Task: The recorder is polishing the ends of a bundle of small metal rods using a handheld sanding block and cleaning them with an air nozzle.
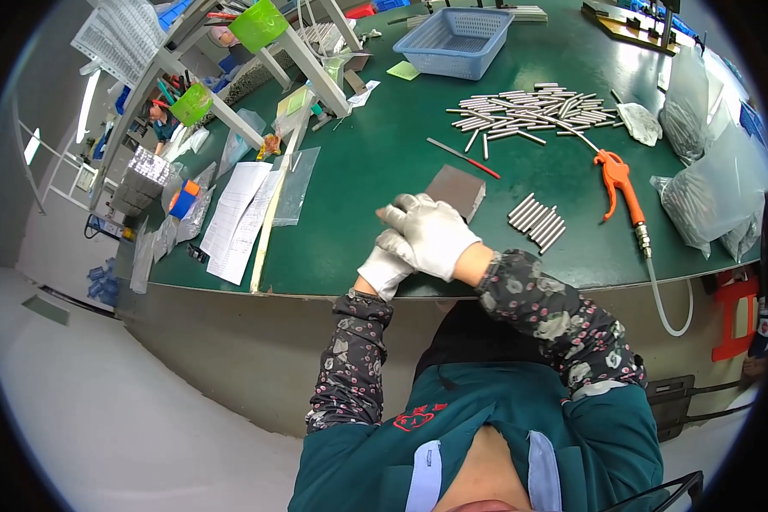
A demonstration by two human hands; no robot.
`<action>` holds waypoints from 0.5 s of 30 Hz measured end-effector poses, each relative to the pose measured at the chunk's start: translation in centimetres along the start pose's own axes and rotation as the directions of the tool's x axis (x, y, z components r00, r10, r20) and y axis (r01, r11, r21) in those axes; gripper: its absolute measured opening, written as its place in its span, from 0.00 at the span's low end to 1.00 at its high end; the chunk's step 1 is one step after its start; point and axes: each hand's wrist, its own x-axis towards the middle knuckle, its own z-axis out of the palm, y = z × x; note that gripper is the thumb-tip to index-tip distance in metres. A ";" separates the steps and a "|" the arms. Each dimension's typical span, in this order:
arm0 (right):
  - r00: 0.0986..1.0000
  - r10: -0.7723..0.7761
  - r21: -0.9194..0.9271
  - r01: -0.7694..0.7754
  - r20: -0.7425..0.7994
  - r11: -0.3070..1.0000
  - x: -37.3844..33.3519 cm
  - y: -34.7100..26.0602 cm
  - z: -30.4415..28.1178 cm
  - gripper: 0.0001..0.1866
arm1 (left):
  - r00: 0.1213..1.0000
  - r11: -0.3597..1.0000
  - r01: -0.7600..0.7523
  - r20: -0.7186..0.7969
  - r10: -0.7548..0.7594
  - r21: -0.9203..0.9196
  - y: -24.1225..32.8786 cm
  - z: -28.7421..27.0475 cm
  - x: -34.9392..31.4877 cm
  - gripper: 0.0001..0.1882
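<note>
My right hand (pixel 435 236), in a white glove, lies over my left hand (pixel 385 271), gloved the same, near the front edge of the green table. The right fingers are bent and pressed together; anything inside them is hidden. Most of the left fingers disappear beneath the right hand. Just beyond the hands sits a grey-brown rectangular block (pixel 456 189). To its right, several short metal pins (pixel 538 224) lie side by side in a row. A thin tool with a red handle (pixel 478 164) rests behind the block. Farther back spreads a loose pile of metal pins (pixel 529 113).
An orange air blow gun (pixel 620 183) with a hose lies at right, beside plastic bags (pixel 715 205) of parts. A blue basket (pixel 456 43) stands at the back. Papers (pixel 241 218) and a shelf frame (pixel 311 64) occupy the left. The table edge (pixel 333 296) runs under my wrists.
</note>
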 end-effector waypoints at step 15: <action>0.904 0.337 0.492 -0.426 0.262 0.759 2.5 5.5 1.9 0.19 | 0.985 0.971 0.167 -0.003 -0.170 -0.168 1.6 -0.1 -1.0 0.28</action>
